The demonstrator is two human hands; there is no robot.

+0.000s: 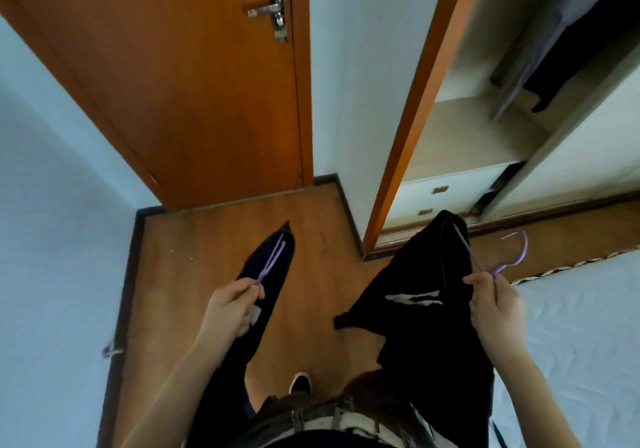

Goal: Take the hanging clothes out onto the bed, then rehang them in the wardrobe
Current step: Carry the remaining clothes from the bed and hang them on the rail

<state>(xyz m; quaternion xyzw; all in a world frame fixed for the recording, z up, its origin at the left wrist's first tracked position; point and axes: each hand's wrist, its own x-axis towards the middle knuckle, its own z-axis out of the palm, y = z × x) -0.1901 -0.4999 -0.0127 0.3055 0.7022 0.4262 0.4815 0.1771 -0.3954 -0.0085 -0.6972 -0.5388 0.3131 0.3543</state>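
My left hand (231, 309) pinches a purple hanger (272, 262) that carries a dark navy garment (266, 295), which hangs down past my left forearm. My right hand (495, 305) grips a second purple hanger (512, 257) by its neck, hook pointing right. A black garment with a white print (415, 295) drapes from it in front of me. The open wardrobe (485, 128) stands ahead on the right, with dark and grey clothes (568, 49) hanging inside. The bed (588, 326) with a pale sheet lies at the right.
A closed orange wooden door (173, 83) with a metal handle (266, 9) faces me at the left. White drawers (446, 198) sit at the wardrobe's bottom. Wooden floor (214, 239) runs between the blue wall and the bed. My shoe (300, 381) shows below.
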